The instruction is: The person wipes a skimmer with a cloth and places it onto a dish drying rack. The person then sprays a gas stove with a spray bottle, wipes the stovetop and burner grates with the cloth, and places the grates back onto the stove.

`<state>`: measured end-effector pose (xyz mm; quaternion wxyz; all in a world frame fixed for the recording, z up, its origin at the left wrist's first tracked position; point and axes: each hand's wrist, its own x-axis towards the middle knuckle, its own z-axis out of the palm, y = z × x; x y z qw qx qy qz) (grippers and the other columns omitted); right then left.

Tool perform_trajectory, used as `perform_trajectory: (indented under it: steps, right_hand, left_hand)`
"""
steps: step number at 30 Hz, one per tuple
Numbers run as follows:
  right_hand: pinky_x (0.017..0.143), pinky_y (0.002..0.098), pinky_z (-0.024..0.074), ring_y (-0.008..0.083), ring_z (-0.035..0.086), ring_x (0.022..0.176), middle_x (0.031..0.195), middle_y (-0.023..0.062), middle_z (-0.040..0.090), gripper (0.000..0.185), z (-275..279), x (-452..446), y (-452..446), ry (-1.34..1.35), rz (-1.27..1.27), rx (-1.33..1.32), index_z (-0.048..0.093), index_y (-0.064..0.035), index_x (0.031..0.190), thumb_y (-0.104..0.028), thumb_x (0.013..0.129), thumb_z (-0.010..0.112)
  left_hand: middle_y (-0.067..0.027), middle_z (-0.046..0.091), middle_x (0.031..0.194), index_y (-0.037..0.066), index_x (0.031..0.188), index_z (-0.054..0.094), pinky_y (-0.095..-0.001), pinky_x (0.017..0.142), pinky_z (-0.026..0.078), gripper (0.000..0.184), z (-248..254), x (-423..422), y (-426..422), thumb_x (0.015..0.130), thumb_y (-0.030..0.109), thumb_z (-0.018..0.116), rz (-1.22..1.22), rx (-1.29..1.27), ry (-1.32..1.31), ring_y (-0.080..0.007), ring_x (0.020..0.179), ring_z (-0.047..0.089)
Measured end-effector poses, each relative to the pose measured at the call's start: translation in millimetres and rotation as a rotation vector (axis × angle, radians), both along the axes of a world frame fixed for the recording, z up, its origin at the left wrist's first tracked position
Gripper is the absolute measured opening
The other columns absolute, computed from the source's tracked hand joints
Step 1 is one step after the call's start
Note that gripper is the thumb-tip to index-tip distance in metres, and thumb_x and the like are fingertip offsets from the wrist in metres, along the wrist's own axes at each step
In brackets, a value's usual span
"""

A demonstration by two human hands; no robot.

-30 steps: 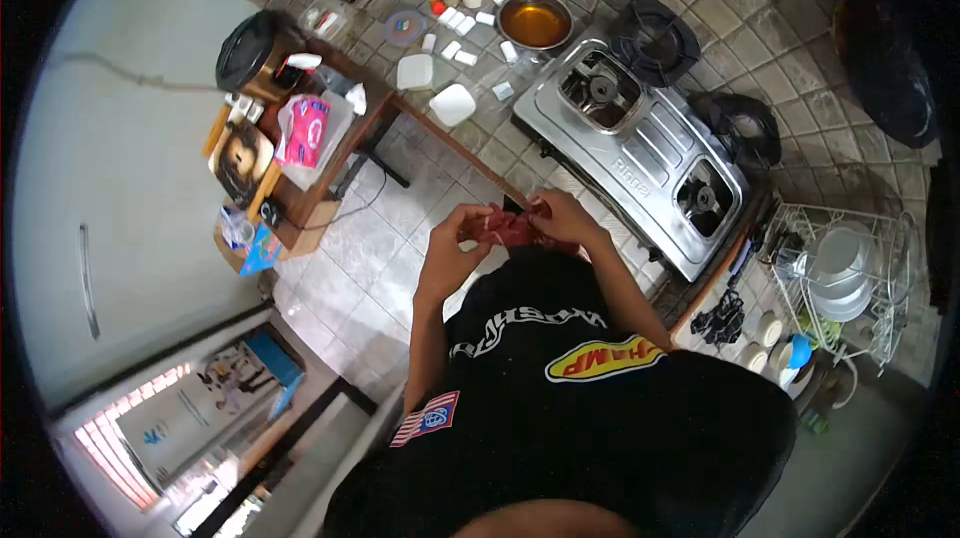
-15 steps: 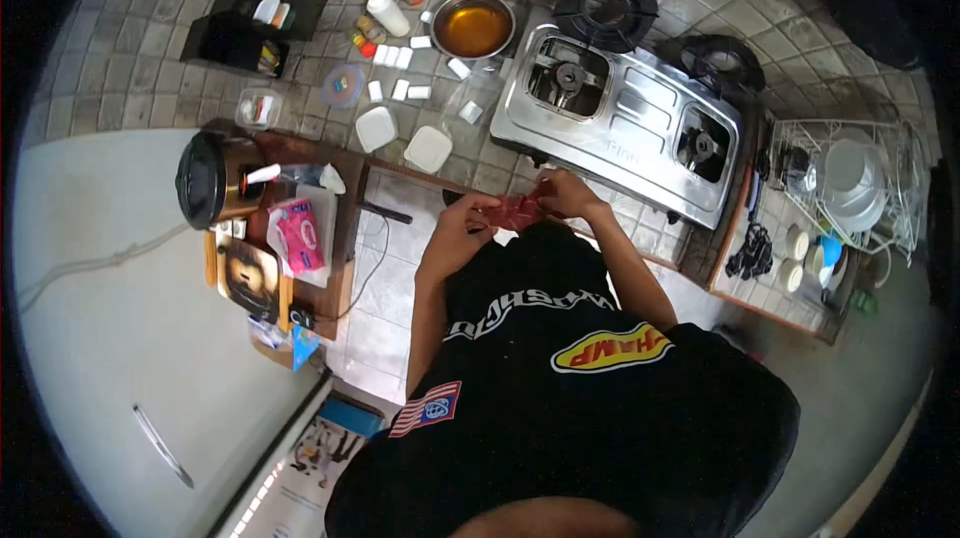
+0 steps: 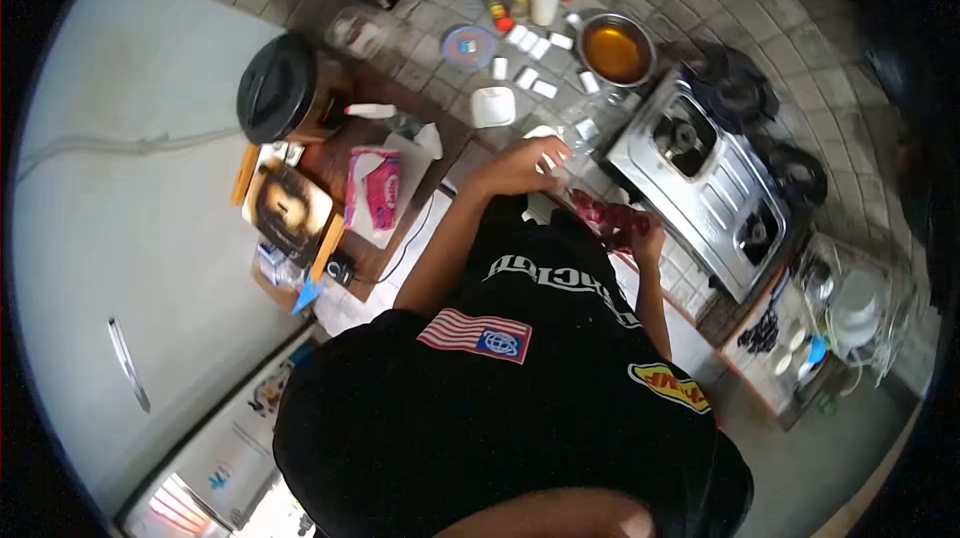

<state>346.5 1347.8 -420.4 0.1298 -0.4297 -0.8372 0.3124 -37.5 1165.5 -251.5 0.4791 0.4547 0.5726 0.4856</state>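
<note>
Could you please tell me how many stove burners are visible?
2: one burner at the end of the stove near the metal bowl, the other burner at its opposite end.

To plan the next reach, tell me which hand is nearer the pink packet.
Left. The left hand is to the right of the pink packet; the right hand, holding the red piece, is farther right.

On the counter (image 3: pixel 425 83) ahead of me, the bowl (image 3: pixel 587 32) sits left of the stove (image 3: pixel 712 181), with bottles (image 3: pixel 545 2) beyond it to the left. Two burner grates (image 3: pixel 738 93) lie behind the stove. To my right, plates (image 3: pixel 856 300) stand in the rack (image 3: pixel 818 243). On my left, a side counter (image 3: pixel 408 98) holds the packet (image 3: pixel 376 193) before the cooker (image 3: pixel 278 88).
</note>
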Motion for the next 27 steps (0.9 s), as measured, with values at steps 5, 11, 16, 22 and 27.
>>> perform_trajectory:
  steps: [5, 11, 16, 22, 27]
  right_hand:
    - [0.088, 0.0482, 0.0560, 0.0426, 0.069, 0.099, 0.103, 0.0200, 0.073, 0.026, -7, -25, -17, 0.031, -0.085, 0.189, 0.073, -0.0051, 0.109, -0.005, 0.083, 0.075]
    - [0.085, 0.0500, 0.0580, 0.0442, 0.071, 0.095, 0.105, 0.0219, 0.075, 0.033, -39, -18, -46, -0.123, -0.494, 0.106, 0.073, -0.0075, 0.120, -0.022, 0.090, 0.073]
    - [0.088, 0.0445, 0.0570, 0.0332, 0.071, 0.101, 0.113, 0.0193, 0.073, 0.037, -63, -18, -70, 0.071, -0.586, -0.073, 0.072, -0.0020, 0.115, -0.025, 0.087, 0.082]
    - [0.082, 0.0368, 0.0595, 0.0250, 0.076, 0.092, 0.103, 0.0151, 0.077, 0.021, -32, -33, -95, 0.162, -0.613, -0.069, 0.071, 0.0000, 0.112, -0.006, 0.091, 0.073]
    - [0.082, 0.0394, 0.0605, 0.0276, 0.076, 0.093, 0.108, 0.0153, 0.076, 0.024, -1, -36, -107, 0.173, -0.599, -0.235, 0.071, -0.0008, 0.114, -0.010, 0.092, 0.074]
  left_hand:
    - [-0.0072, 0.068, 0.120, 0.007, 0.130, 0.064, -0.0328, 0.088, 0.056, 0.049, 18, -67, -83, 0.085, 0.003, 0.083, 0.454, -0.149, 0.080, -0.0168, 0.105, 0.064]
    - [-0.0153, 0.069, 0.120, 0.016, 0.131, 0.068, -0.0499, 0.098, 0.051, 0.060, 69, -158, -150, 0.073, 0.006, 0.083, 0.897, -0.189, 1.178, -0.0384, 0.116, 0.062]
    - [-0.0206, 0.069, 0.129, 0.013, 0.136, 0.068, -0.0508, 0.107, 0.048, 0.067, -63, -242, -197, 0.071, 0.007, 0.085, 0.613, -0.224, 0.865, -0.0422, 0.124, 0.061]
    - [-0.0197, 0.077, 0.106, 0.004, 0.113, 0.078, -0.0431, 0.092, 0.056, 0.034, -86, -266, -189, 0.081, 0.014, 0.084, 0.518, -0.164, 0.718, -0.0339, 0.100, 0.074]
    - [-0.0172, 0.077, 0.102, 0.002, 0.115, 0.076, -0.0403, 0.085, 0.055, 0.030, 9, -234, -166, 0.089, 0.018, 0.079, 0.565, -0.339, 0.846, -0.0262, 0.089, 0.070]
